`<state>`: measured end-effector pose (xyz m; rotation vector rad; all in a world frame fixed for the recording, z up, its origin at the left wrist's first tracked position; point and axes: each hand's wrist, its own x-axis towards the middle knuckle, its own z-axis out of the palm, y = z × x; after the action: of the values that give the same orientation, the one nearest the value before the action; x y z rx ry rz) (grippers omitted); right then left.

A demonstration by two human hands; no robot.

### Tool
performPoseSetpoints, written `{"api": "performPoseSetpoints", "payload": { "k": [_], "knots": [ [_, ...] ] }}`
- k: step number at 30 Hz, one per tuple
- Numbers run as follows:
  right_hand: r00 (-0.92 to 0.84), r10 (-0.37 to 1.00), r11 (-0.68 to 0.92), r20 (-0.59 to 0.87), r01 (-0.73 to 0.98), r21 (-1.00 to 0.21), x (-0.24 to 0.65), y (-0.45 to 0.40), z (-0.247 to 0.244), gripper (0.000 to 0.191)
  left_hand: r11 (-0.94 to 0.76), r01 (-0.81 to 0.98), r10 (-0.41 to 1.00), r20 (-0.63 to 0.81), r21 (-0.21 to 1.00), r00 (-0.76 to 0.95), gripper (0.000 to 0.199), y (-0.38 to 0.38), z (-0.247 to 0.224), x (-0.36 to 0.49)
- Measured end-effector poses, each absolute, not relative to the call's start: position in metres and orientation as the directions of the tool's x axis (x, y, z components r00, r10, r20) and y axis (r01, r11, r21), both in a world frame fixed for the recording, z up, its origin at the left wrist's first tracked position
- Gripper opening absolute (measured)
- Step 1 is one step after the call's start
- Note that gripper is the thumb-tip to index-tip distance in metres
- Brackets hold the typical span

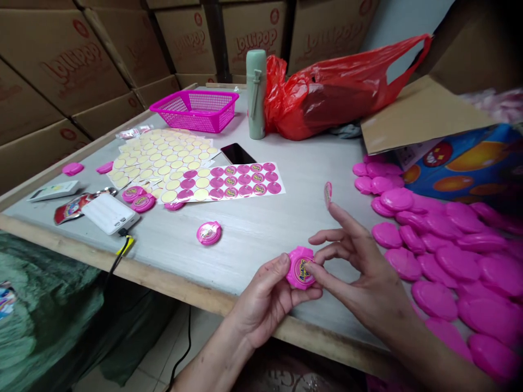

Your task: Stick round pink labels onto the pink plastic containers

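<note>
My left hand [272,291] is closed around a pink round plastic case [300,275], whose front carries a round printed sticker. The thumb of my right hand [351,261] presses on that sticker, and its curled fingers meet the case's right edge. Another round sticker [328,194] clings to the raised index fingertip of the right hand. A second stickered case [209,233] lies on the table to the left. Beyond it is a sheet of pink and yellow round stickers [244,182], some spots showing bare yellow backing. Loose pink cases [439,228] are heaped right of my hands.
Used sticker sheets [163,149], a phone [237,153], a pink basket [196,111], a green flask [256,95] and a red bag [327,92] stand or lie farther back. A white power bank [110,213] with a cable is at left. An open carton [425,117] borders the heap.
</note>
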<state>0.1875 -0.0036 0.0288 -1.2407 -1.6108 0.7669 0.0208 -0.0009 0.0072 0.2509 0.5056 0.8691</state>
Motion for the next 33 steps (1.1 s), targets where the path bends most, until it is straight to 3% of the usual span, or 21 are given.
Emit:
{"api": "performPoseSetpoints", "payload": {
  "k": [16, 18, 23, 30, 33],
  "knots": [
    [-0.116, 0.859, 0.477, 0.499, 0.537, -0.696, 0.19, -0.002, 0.03, 0.09, 0.674, -0.64, 0.738, -0.302, 0.37, 0.603, 0.041, -0.003, 0.005, 0.017],
    [-0.1, 0.899, 0.413, 0.426, 0.516, -0.75, 0.194, 0.003, 0.031, 0.092, 0.663, -0.644, 0.748, -0.284, 0.382, 0.6, 0.04, -0.004, 0.003, 0.017],
    [-0.139, 0.986, 0.12, 0.088, 0.241, -0.963, 0.194, 0.009, 0.034, 0.092, 0.638, -0.65, 0.767, -0.257, 0.414, 0.589, 0.034, -0.005, 0.003, 0.018],
    [-0.156, 0.981, -0.096, -0.111, 0.102, -0.99, 0.192, 0.01, 0.037, 0.087, 0.651, -0.621, 0.752, -0.256, 0.436, 0.608, 0.036, -0.005, 0.004, 0.018],
    [-0.125, 0.976, -0.185, -0.18, -0.025, -0.982, 0.194, 0.014, 0.034, 0.072, 0.666, -0.597, 0.734, -0.253, 0.447, 0.63, 0.04, -0.005, 0.004, 0.018]
  ]
}}
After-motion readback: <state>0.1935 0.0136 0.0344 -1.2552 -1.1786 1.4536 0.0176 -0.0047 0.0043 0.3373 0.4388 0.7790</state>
